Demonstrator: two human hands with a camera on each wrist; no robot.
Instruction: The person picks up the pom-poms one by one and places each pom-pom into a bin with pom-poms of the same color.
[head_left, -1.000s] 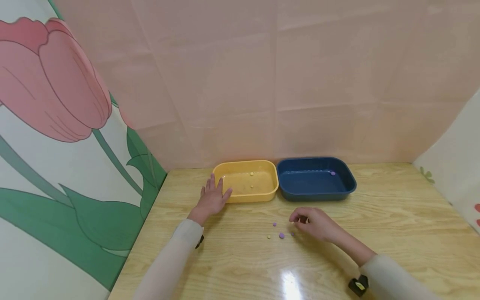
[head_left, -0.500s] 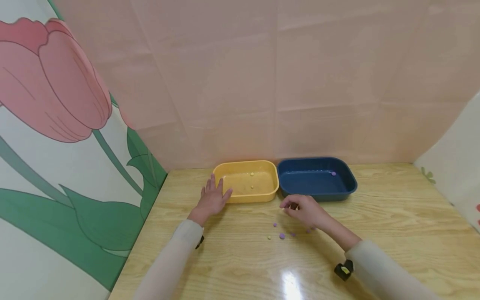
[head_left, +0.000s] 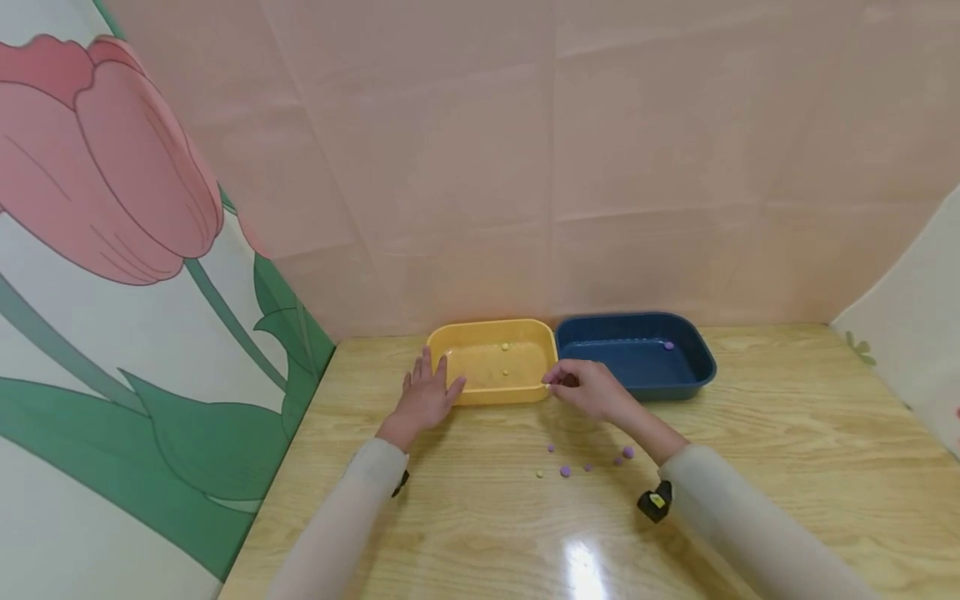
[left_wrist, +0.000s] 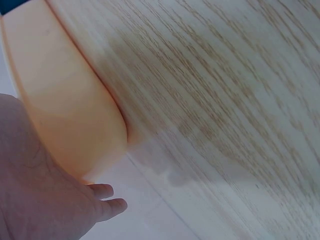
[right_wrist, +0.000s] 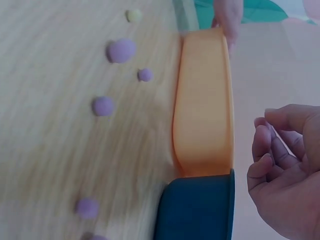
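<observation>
My left hand (head_left: 425, 402) lies with fingers spread over the near left corner of the yellow tray (head_left: 491, 397). In the left wrist view, its fingertips (left_wrist: 117, 205) show beyond the tray's wall. My right hand (head_left: 592, 390) is at the tray's front right corner, beside the blue tray (head_left: 660, 393). Thumb and forefinger pinch a small pale yellow ball (head_left: 547, 385), hidden by the fingers in the right wrist view. Two yellow balls sit inside the yellow tray, and one purple ball (head_left: 668, 345) is in the blue tray.
On the wooden table (head_left: 465, 517), in front of the trays, lie several purple balls (right_wrist: 121, 50) of different sizes and one yellow ball (head_left: 539, 474). A pink cloth (head_left: 450, 167) hangs right behind the trays. A wall with a painted tulip (head_left: 150, 167) stands at the left.
My right hand has moved left and away from me, from above the loose balls to the yellow tray's corner, carrying the small yellow ball. My left hand has stayed in place.
</observation>
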